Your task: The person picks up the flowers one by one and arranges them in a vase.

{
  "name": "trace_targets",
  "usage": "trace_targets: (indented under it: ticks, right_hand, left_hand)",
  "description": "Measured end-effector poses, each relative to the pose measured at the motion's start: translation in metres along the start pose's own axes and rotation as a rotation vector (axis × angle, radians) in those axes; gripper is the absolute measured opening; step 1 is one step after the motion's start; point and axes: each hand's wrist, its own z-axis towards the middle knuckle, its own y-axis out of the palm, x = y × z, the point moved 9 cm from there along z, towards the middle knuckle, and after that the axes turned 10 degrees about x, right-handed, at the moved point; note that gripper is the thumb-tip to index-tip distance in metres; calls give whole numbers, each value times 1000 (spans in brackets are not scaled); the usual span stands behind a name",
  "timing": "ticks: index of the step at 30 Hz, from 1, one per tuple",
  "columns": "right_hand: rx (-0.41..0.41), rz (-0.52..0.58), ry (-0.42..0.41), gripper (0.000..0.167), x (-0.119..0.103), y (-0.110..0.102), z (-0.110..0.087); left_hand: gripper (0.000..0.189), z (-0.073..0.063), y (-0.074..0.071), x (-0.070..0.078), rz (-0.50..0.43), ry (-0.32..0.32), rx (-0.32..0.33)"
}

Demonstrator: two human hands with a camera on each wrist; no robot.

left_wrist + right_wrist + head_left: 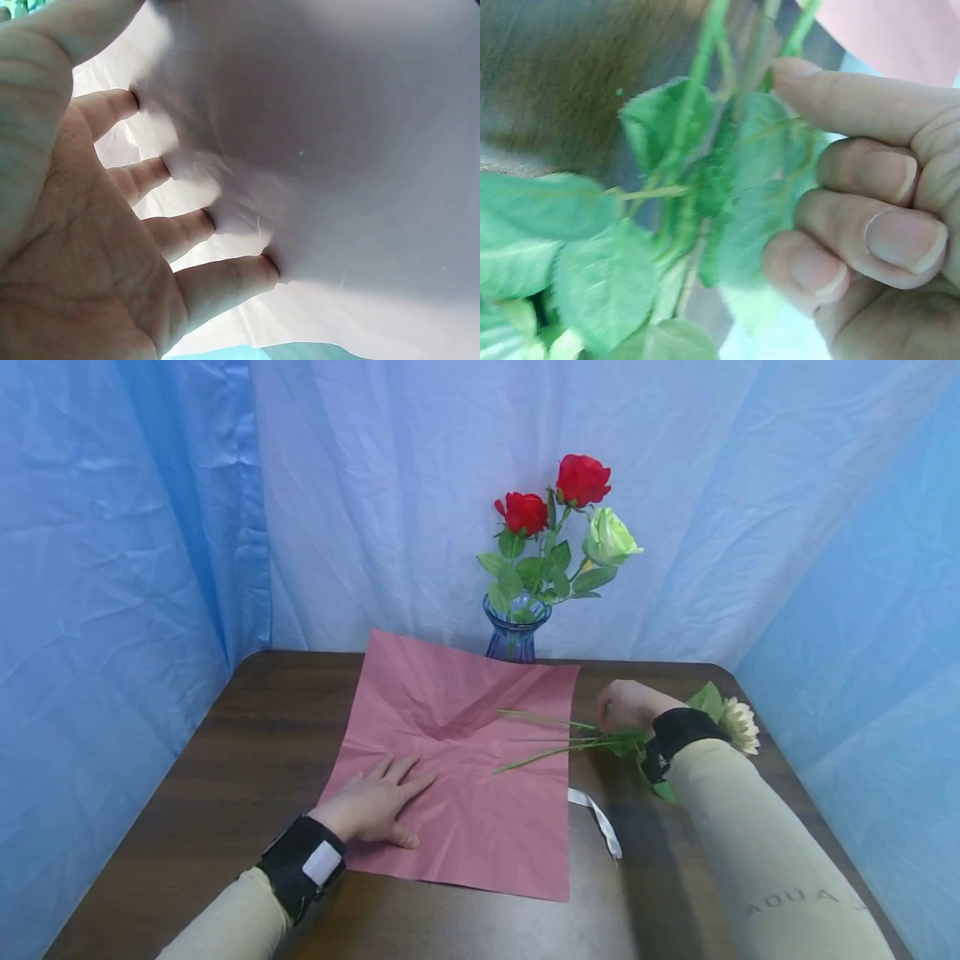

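Observation:
My left hand (375,806) lies spread over a pink sheet of wrapping paper (487,827). In the left wrist view its fingertips (199,221) press into the paper, denting it. At the right of the table, my right hand (633,706) has curled fingers and seems to pinch a green flower stem (802,26), though the contact is partly hidden. Several stems (540,758) extend left over the paper's edge. Leaves (604,281) fill the lower left of the right wrist view. A cream flower (740,725) shows beyond the wrist; my forearm may hide other blooms.
Behind the paper stands a blue glass vase (512,639) with two red roses (583,481) and a pale green rose (609,537). A white ribbon (600,818) pokes out from the paper's right edge. Blue curtains (375,485) enclose the brown table (247,735).

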Motion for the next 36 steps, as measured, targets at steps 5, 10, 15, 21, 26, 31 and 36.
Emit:
trace_targets:
  ticks: [5, 10, 15, 21, 26, 31, 36]
  right_hand:
    - [114, -81, -116, 6, -13, -13, 4]
    - [179, -93, -184, 5, -20, -18, 3]
    - [218, -33, -212, 1, -24, -20, 2]
    - [272, 6, -247, 6, -28, -26, -1]
    - [272, -19, -275, 7, -35, -25, -2]
    - [255, -81, -282, 5, -33, -16, 1]
    - [215, -119, -264, 4, -27, -10, 3]
  left_hand:
    - [97, 0, 1, -1, 6, -6, -3]
    - [97, 0, 1, -1, 2, -6, 0]
    - [96, 0, 1, -1, -5, -8, -5]
    - [96, 1, 1, -1, -7, -2, -3]
    - [96, 0, 1, -1, -4, -2, -1]
    - [95, -1, -1, 0, -11, 7, 3]
    - [95, 1, 0, 0, -9, 5, 4]
